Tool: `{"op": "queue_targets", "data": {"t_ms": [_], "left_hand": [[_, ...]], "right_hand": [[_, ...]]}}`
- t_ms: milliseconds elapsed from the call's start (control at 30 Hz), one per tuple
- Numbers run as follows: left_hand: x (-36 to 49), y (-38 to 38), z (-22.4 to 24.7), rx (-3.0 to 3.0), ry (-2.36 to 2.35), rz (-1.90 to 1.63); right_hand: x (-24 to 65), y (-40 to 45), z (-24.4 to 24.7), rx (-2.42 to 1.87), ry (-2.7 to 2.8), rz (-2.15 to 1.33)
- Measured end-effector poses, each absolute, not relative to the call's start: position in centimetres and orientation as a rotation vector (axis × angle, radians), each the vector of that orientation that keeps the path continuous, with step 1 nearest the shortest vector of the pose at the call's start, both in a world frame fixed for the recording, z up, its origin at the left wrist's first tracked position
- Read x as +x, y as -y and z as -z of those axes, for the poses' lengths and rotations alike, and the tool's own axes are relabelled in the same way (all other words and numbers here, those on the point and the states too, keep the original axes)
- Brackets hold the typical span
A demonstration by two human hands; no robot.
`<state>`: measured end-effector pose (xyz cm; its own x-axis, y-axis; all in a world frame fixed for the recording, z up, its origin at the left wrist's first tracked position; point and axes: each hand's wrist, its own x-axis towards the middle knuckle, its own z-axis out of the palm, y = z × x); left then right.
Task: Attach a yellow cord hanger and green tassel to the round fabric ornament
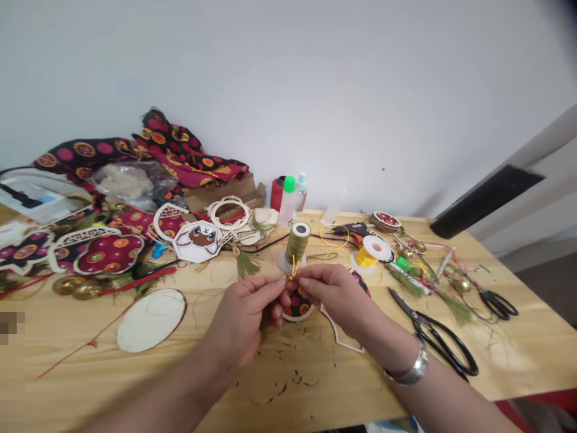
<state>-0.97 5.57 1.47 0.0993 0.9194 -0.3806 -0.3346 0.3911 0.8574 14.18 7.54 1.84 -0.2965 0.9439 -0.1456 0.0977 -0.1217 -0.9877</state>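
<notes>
hands (246, 310) (336, 294): 2 | held ornament (296, 305): 1 | scissors (420, 319) (487, 296): 2 | bottles (287, 203) (301, 195): 2 | olive spool (297, 243): 1 | yellow spool (367, 257): 1

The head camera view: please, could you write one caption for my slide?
Two hands pinch a yellow cord above a dark patterned ornament on a wooden table.

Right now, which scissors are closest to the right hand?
The larger pair, tips pointing towards the yellow spool, is closest to the right hand. The smaller pair lies farther right.
</notes>
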Motion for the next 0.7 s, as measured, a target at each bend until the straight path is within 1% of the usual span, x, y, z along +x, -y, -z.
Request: {"op": "queue_targets", "data": {"t_ms": [133, 233, 367, 500, 600, 700], "left_hand": [[-0.6, -6.1, -0.2, 0.684, -1.066, -1.071], [-0.6, -6.1, 0.3, 0.684, -1.050, -1.046], [-0.7, -5.9, 0.3, 0.733, -1.020, -0.975], [-1.0, -5.9, 0.4, 0.650, -0.946, -0.905], [-1.3, -5.9, 0.5, 0.645, -0.966, -1.026], [-1.6, -5.8, 0.4, 0.823, -1.101, -1.176]], "right_hand": [[14.2, -7.9, -0.7, -0.970, 1.205, -1.768], [14.3, -7.8, 0.3, -0.883, 1.118, -1.825], [14.3, -7.8, 1.0, -0.943, 1.090, -1.782], [14.8, -8.0, 0.6, -1.006, 1.054, -1.705], [15.3, -8.2, 0.2, -1.039, 1.081, -1.623], [15.5, -8.2, 0.1, -1.035, 1.226, -1.492]]}}
